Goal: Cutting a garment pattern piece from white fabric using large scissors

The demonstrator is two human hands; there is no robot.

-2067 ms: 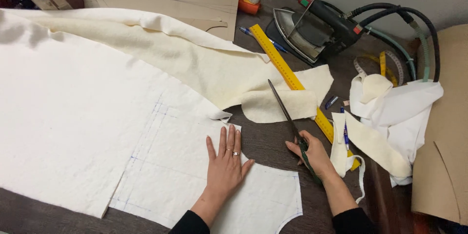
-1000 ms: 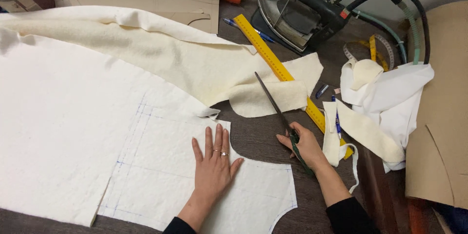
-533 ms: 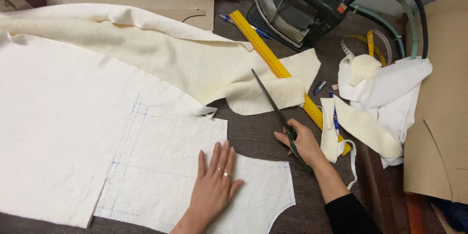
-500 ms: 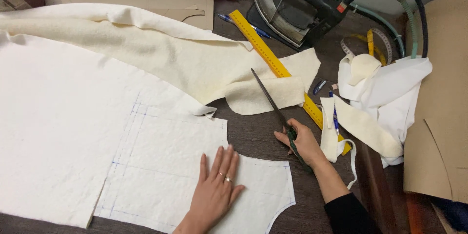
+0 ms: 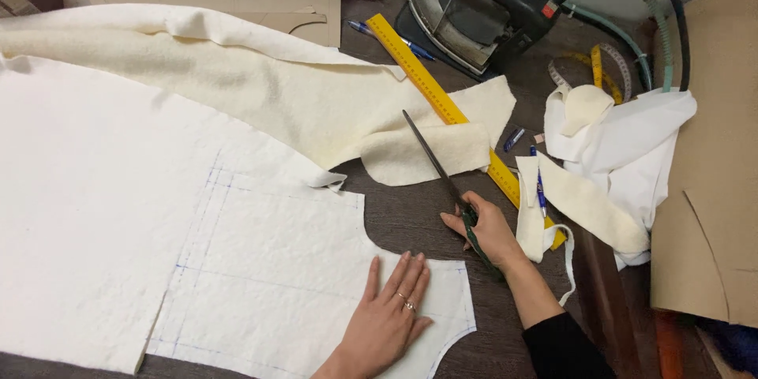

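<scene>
Hands: left flat on fabric, right gripping scissors

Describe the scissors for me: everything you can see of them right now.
The scissors are long tailor's shears with dark metal blades and green handles. They lie low over the dark table, blades shut or nearly so, tips pointing up and away over a folded cream fabric flap, beside the yellow ruler. The right hand grips the handles, hiding most of them.
</scene>
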